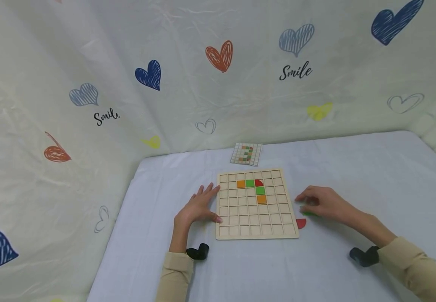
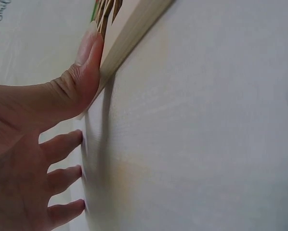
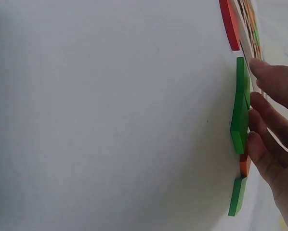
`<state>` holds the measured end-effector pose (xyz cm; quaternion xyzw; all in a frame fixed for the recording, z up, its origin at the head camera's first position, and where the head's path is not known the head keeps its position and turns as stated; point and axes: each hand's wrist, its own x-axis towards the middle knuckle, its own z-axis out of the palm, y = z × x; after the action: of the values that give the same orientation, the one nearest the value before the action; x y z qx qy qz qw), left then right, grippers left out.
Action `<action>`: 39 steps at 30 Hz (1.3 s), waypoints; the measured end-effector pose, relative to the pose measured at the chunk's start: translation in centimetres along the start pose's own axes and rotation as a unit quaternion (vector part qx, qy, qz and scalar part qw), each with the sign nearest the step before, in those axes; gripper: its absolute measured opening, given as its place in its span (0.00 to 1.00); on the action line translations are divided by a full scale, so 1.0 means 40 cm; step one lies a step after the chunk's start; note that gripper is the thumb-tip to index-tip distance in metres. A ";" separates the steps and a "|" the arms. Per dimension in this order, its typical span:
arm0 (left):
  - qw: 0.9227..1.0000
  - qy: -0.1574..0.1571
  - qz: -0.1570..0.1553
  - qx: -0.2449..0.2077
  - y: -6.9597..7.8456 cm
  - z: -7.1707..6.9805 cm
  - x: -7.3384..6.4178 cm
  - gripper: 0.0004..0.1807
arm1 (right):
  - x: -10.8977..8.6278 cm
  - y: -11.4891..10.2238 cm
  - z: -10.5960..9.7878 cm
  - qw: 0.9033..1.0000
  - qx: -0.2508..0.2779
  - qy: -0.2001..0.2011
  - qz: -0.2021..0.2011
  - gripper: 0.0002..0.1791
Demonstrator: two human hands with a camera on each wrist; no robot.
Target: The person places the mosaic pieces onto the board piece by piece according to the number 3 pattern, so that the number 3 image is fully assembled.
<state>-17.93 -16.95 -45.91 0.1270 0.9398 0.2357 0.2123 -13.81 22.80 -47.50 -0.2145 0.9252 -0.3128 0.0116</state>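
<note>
Grip (right) (image 1: 323, 202) was half curled at green pieces (image 3: 240, 120), any hold unclear; the board (image 1: 240, 209) lay to its left, touched by the outspread left grip (image 1: 197, 207). Uneven fingertip pressure threatened to scatter adjoining pieces.

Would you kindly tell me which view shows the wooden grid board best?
The head view: it shows the wooden grid board nearly whole, the left hand covering only bits of its edge. The left wrist view shows just a portion at top; the right wrist view, a thin strip at upper right.
</note>
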 end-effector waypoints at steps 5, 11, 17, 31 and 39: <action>1.000 0.000 -0.001 0.004 0.003 -0.002 -0.004 0.62 | -0.007 0.001 -0.003 1.000 -0.007 -0.017 -0.001 0.15; 1.000 0.002 -0.001 0.003 0.002 -0.001 -0.005 0.62 | -0.010 -0.002 -0.007 0.999 -0.025 -0.033 -0.017 0.12; 1.000 0.002 0.002 0.003 0.003 -0.001 -0.006 0.62 | -0.009 0.001 -0.002 0.999 -0.020 -0.025 -0.011 0.12; 1.000 0.002 0.006 0.005 -0.002 0.000 -0.006 0.61 | -0.010 0.008 -0.001 1.000 -0.007 0.021 -0.014 0.11; 1.000 0.002 0.004 0.006 -0.002 0.000 -0.003 0.62 | -0.004 0.005 -0.008 1.000 0.005 0.015 0.003 0.09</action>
<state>-17.81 -17.08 -45.93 0.1311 0.9412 0.2312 0.2087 -13.77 23.17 -47.38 -0.2067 0.9243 -0.3209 0.0000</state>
